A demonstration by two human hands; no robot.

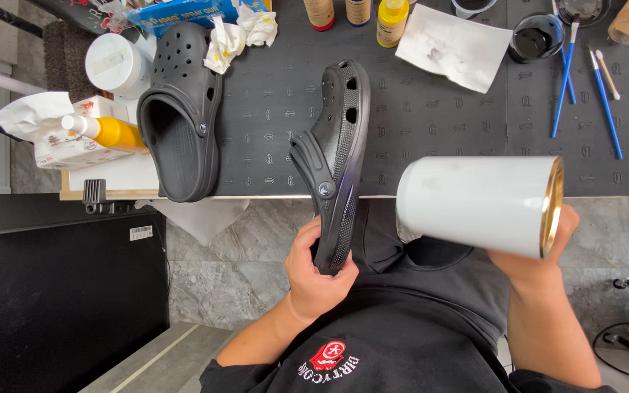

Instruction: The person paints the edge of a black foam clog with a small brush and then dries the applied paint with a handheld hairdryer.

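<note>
My left hand (316, 276) grips the heel end of a black perforated clog (336, 145), held on its side above the table's near edge. In my right hand (536, 258) is a white cylindrical can (478, 204) with a gold-coloured rim, lying sideways with its open end to the right. A second black clog (180, 109) rests sole-down on the dark mat (431, 124), well left of the held one.
A yellow squeeze bottle (107, 132) and a tissue box (74, 142) sit at the left. At the back are paint bottles (391, 20), crumpled wipes (238, 33), a white paper (453, 45), a black cup (536, 36) and blue brushes (606, 98). Cables lie on the floor at right.
</note>
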